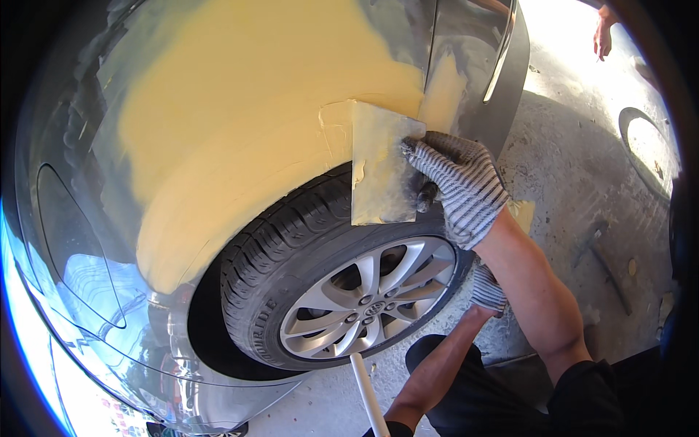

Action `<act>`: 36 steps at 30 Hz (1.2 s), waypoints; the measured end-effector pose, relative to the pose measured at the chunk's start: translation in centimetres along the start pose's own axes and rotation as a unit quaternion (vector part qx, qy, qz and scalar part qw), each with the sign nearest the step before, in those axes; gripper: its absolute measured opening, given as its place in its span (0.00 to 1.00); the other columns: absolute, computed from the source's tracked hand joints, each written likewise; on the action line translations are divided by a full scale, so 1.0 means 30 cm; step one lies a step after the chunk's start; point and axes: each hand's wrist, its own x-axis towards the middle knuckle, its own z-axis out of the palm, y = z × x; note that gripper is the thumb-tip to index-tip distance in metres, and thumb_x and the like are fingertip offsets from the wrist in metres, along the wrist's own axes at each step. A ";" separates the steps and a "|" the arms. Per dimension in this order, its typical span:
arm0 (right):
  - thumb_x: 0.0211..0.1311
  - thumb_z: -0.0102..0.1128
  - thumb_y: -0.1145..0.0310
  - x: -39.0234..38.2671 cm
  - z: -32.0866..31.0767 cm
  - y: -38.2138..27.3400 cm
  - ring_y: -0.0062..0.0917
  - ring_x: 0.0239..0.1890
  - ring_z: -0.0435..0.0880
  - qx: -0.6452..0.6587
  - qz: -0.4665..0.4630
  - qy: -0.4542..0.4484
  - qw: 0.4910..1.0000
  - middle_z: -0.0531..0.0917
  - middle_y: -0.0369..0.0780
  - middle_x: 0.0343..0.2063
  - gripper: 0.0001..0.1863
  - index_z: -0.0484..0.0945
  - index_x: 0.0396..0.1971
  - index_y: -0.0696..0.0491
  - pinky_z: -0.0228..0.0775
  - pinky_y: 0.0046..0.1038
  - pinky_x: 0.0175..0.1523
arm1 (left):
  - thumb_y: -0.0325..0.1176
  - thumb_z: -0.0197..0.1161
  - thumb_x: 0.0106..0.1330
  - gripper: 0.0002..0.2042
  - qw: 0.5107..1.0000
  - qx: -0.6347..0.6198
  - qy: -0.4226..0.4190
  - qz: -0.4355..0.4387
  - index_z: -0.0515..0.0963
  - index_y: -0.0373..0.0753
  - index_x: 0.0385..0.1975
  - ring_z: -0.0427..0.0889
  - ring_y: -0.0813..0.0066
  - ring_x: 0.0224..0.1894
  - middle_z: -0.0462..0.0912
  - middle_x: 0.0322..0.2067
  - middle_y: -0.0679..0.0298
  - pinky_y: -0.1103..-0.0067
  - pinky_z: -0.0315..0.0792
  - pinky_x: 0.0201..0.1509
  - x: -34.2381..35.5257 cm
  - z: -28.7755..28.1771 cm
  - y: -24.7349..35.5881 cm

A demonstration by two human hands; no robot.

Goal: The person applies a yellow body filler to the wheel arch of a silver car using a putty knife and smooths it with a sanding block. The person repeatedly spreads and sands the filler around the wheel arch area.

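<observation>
A grey car's rear side [54,146] carries a wide patch of pale yellow filler [255,87] above the wheel [368,306]. My right hand [455,182], in a striped knit glove with dark fingertips, grips a flat rectangular spreader [378,167] against the filler along the arch's edge. The spreader is smeared with filler and overlaps the top of the tyre. My left hand [486,291], also gloved, is low beside the wheel, partly behind my right forearm; its fingers are hidden. A yellowish piece [523,215] shows behind my right wrist.
Grey concrete floor [561,160] with sunlit areas lies to the right, with a dark curved strip [611,269] on it. A white pole [368,393] angles up below the wheel. Another person's hand [603,33] hangs at the top right. My dark-clothed legs show at lower right.
</observation>
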 end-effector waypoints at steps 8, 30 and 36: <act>0.63 0.63 0.64 -0.016 -0.026 0.024 0.23 0.31 0.85 0.005 -0.027 -0.012 1.000 0.85 0.44 0.37 0.17 0.80 0.47 0.58 0.81 0.22 0.37 | 0.31 0.46 0.72 0.17 0.991 0.112 -0.047 0.056 0.65 0.37 0.60 0.69 0.66 0.61 0.71 0.59 0.58 0.70 0.62 0.65 0.035 -0.058 -0.130; 0.64 0.62 0.63 0.009 0.030 0.001 0.23 0.34 0.84 -0.058 -0.066 -0.024 0.996 0.86 0.46 0.36 0.17 0.81 0.45 0.61 0.79 0.24 0.40 | 0.38 0.67 0.61 0.32 0.980 0.136 -0.112 0.087 0.63 0.42 0.65 0.57 0.63 0.69 0.62 0.66 0.61 0.68 0.48 0.73 0.059 -0.121 -0.272; 0.62 0.63 0.63 0.023 0.000 0.008 0.23 0.33 0.84 -0.060 -0.047 0.004 0.997 0.86 0.45 0.35 0.18 0.81 0.45 0.61 0.80 0.24 0.40 | 0.32 0.48 0.73 0.21 0.978 0.142 -0.090 0.121 0.59 0.37 0.64 0.64 0.64 0.65 0.65 0.63 0.57 0.69 0.56 0.70 0.064 -0.082 -0.227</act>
